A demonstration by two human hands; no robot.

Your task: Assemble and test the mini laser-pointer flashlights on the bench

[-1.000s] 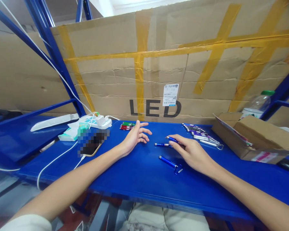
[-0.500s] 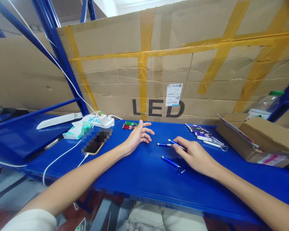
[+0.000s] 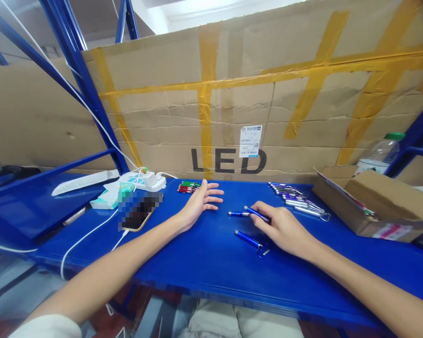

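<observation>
At the blue tabletop (image 3: pixel 197 263), seen from the head camera, the right hand (image 3: pixel 285 225) grasps a slim blue rod (image 3: pixel 256 214) between thumb and fingers, leaving its silver-ended tip exposed toward the left. A grip this far back probably serves to keep the tip visible and free. The held rod lies across the view of the right end of a second blue rod (image 3: pixel 237 214); whether the two touch cannot be told. Nearer the person, a third blue rod (image 3: pixel 247 238) rests at a slant, with a loop-like fitting at its right end. The left hand (image 3: pixel 197 203) is released: its fingers are spread, its palm is turned to the right, and nothing is held. It partly hides a small group of red and green rods (image 3: pixel 188 187); whether it bears on the surface is unclear. To the right, near the foot of a large cardboard sheet (image 3: pixel 165 126), a row of rods (image 3: pixel 296 199) lies roughly parallel, an arrangement that presumably keeps them separate and easy to count. Farther right stands an open carton (image 3: pixel 395 202). A phone (image 3: pixel 141 215) lies left of the left hand, its position plausibly governed by the attached white cable (image 3: pixel 120 240).
</observation>
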